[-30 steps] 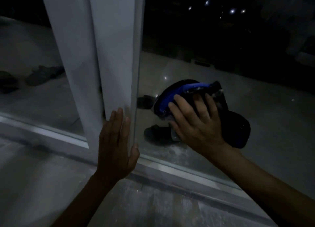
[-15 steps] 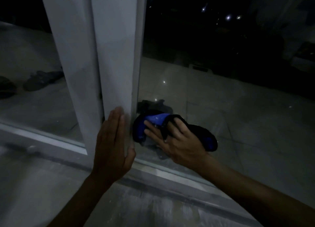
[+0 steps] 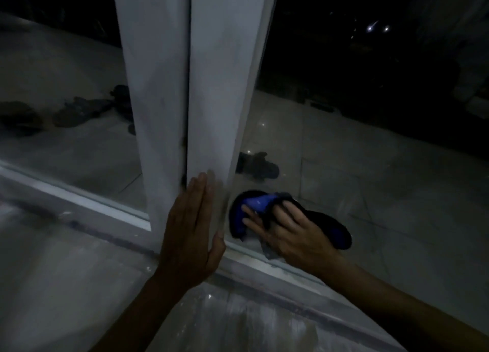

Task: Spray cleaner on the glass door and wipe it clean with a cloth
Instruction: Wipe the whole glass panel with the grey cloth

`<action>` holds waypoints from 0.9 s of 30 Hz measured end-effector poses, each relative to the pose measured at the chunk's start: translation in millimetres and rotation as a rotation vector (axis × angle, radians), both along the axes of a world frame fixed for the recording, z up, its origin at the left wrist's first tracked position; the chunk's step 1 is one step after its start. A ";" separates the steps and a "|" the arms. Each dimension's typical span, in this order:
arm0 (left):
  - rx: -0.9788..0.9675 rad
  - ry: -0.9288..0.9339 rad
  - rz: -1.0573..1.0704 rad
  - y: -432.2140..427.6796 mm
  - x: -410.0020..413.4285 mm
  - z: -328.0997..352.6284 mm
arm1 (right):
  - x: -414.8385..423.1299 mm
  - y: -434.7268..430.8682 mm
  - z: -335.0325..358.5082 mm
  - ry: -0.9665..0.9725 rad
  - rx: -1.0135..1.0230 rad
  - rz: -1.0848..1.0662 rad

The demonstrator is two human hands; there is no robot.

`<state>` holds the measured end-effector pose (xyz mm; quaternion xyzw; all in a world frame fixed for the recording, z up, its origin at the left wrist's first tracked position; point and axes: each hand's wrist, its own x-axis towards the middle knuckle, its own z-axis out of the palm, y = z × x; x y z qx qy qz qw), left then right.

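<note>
Risks, as judged: cloth (image 3: 254,208) is pinned to glass (image 3: 370,171) by pressure only, so a quick stroke could let it slide from under the palm and drop onto rail (image 3: 264,263); rail looks dusty, so a stroke run too low could drag grit back over the pane and smear it; dim light may hide streaks, so a patch could be missed; a hard push by left hand (image 3: 190,232) might shift the door on its track. State: right hand (image 3: 293,230), lower centre of the picture, fingers spread and nearly straight, pressing the blue-and-black cloth flat on the pane, a fold bunched up between two fingers; cloth sits in the pane's lower left corner, just beside post (image 3: 217,100) and just above rail; left hand flat on post, fingers straight and together, holding nothing; no spray bottle in view. Change: one second ago cloth and right hand were higher and further right on the pane; half a second ago already down at the corner, much as now; left hand unmoved on post throughout.
</note>
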<state>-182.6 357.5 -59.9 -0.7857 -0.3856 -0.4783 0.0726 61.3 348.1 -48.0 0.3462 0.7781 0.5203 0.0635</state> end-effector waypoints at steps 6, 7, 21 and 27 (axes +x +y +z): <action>0.023 -0.023 -0.018 -2.5 9.7 8.4 | 3.2 -9.4 66.2 0.252 0.219 0.034; 0.032 -0.037 -0.015 -2.0 11.1 12.1 | -7.1 -3.4 82.3 0.354 0.288 0.039; 0.166 0.022 -0.049 -4.2 20.4 18.5 | 33.4 -28.4 25.1 0.427 0.188 0.005; 0.205 -0.062 -0.068 -6.5 59.3 40.4 | -13.3 -8.5 100.0 0.795 0.552 -0.045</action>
